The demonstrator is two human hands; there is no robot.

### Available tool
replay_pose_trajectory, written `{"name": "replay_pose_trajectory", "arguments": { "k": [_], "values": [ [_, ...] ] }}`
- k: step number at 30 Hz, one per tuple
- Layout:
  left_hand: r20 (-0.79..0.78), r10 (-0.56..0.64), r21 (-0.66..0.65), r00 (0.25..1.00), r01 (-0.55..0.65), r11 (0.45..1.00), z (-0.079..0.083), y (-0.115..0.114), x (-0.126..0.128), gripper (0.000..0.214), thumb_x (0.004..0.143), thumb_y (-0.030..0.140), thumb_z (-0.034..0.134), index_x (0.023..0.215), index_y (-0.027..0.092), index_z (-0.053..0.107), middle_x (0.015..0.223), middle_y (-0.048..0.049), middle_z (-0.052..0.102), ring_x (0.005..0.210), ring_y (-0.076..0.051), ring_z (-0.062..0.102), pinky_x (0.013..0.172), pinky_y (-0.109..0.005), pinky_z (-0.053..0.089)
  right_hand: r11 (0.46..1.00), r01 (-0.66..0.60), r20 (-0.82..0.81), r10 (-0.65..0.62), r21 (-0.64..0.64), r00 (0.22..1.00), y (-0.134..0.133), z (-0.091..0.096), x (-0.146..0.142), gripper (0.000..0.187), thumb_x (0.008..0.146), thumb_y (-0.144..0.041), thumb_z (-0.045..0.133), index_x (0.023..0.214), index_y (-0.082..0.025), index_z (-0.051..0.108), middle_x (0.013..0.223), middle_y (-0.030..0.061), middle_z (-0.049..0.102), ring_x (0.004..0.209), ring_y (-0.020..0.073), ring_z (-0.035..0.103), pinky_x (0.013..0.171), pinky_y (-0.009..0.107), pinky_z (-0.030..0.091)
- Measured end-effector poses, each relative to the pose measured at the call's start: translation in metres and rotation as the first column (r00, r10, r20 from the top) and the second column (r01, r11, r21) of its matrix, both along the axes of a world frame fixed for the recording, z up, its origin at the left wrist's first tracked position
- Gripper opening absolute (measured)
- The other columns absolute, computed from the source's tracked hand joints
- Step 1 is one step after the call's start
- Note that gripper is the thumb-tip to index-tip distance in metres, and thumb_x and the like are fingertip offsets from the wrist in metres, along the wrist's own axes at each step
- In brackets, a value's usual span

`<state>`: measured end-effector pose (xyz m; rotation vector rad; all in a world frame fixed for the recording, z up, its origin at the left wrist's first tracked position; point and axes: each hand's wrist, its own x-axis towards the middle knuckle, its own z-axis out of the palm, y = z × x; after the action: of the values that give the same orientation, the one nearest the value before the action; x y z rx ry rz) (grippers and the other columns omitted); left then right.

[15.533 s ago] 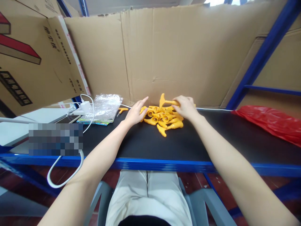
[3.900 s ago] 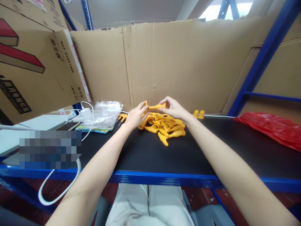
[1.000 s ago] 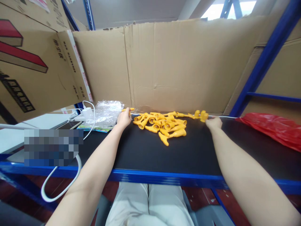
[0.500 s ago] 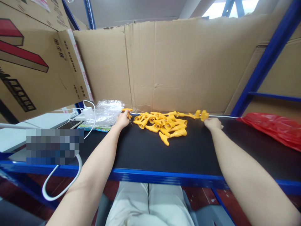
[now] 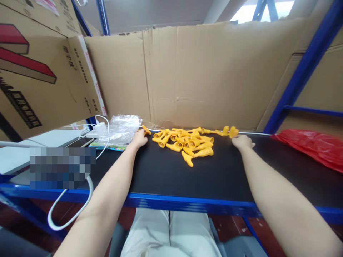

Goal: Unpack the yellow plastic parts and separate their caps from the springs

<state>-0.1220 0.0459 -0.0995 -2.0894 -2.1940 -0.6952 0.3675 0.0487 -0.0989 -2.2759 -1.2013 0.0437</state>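
Note:
A heap of several yellow plastic parts (image 5: 184,141) lies on the black shelf surface (image 5: 193,171) near the cardboard back wall. My left hand (image 5: 139,138) rests at the heap's left side, fingers curled round a small yellow part (image 5: 146,130). My right hand (image 5: 242,141) lies on the shelf to the heap's right, just below a few assembled yellow pieces (image 5: 227,131). Its fingers point away and are hard to make out.
Crumpled clear plastic wrap (image 5: 120,126) and a white charger with cable (image 5: 99,127) lie at the left. A red plastic bag (image 5: 312,145) sits at the right. Cardboard (image 5: 203,75) walls off the back. A blue shelf edge (image 5: 187,201) runs along the front.
Since a second ago my left hand has drawn slightly back with the small yellow part. My right hand has let go of the assembled pieces and come to rest just below them.

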Motion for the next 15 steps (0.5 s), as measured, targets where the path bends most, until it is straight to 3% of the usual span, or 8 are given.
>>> {"name": "replay_pose_trajectory", "arguments": {
  "k": [5,10,15],
  "values": [
    [-0.078,0.037,-0.078,0.996,-0.043,0.996,-0.003,0.001,0.004,0.044,0.075,0.015,0.053,0.119,0.014,0.057,0.131,-0.0156,0.054,0.124,-0.028,0.051,0.103,-0.033,0.039,1.000,-0.003,0.040,0.002,0.025,0.999,0.003,-0.002,0.002,0.028,0.078,-0.021,0.053,0.099,-0.018,0.072,0.113,0.0173,0.066,0.112,0.0352,0.056,0.091,0.052,0.042],
    [-0.058,-0.001,-0.059,0.998,-0.003,0.998,-0.003,-0.001,0.005,0.047,0.077,0.011,0.049,0.124,0.012,0.051,0.132,-0.0173,0.052,0.123,-0.025,0.051,0.103,-0.032,0.039,0.997,0.020,0.102,-0.029,0.080,0.994,0.002,-0.002,-0.003,0.032,0.081,-0.022,0.046,0.100,-0.014,0.071,0.107,0.0177,0.067,0.106,0.0337,0.060,0.089,0.048,0.043],
    [-0.046,-0.063,-0.057,0.997,0.060,0.997,-0.003,0.002,0.002,0.043,0.070,0.001,0.049,0.110,0.014,0.057,0.118,-0.0137,0.059,0.111,-0.023,0.058,0.095,-0.030,0.044,0.990,-0.098,0.152,0.082,0.104,0.985,0.000,0.001,-0.010,0.032,0.083,-0.021,0.044,0.098,-0.015,0.071,0.106,0.0178,0.067,0.102,0.0307,0.062,0.084,0.040,0.047]
  ]
}}
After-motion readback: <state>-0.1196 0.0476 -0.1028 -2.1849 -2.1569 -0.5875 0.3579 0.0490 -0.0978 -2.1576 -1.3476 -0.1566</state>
